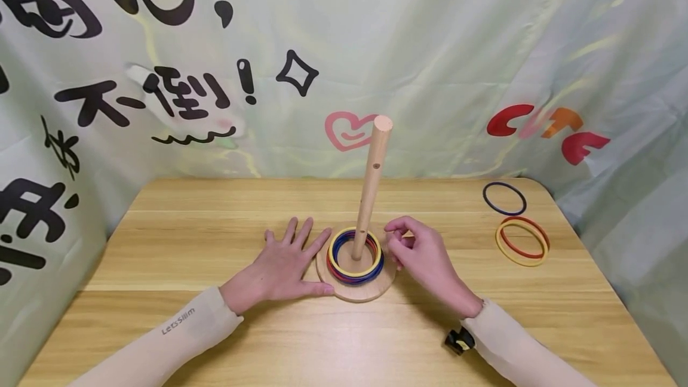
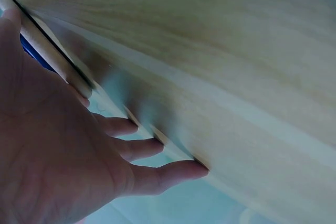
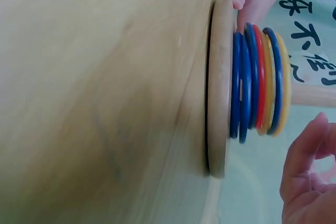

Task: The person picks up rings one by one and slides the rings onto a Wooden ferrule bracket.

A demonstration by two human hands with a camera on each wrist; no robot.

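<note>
A round wooden base (image 1: 360, 297) lies on the table with a thick peg (image 1: 371, 184) rising from it, leaning slightly in the head view. Several thin rings in blue, red (image 3: 259, 77) and yellow are stacked around the peg's foot, a yellow ring (image 3: 284, 85) uppermost. My left hand (image 1: 282, 264) lies flat with fingers spread; its thumb touches the base's rim and its fingertips rest on the table in the left wrist view. Beside the stack, my right hand (image 1: 421, 252) hovers with fingers loosely bent and no ring visible in it.
At the table's right side lie a loose blue ring (image 1: 504, 198), a red ring (image 1: 547, 237) and a yellow ring (image 1: 500, 248), the last two overlapping. A printed curtain (image 1: 430, 46) hangs behind and along both sides of the wooden table (image 1: 215, 208).
</note>
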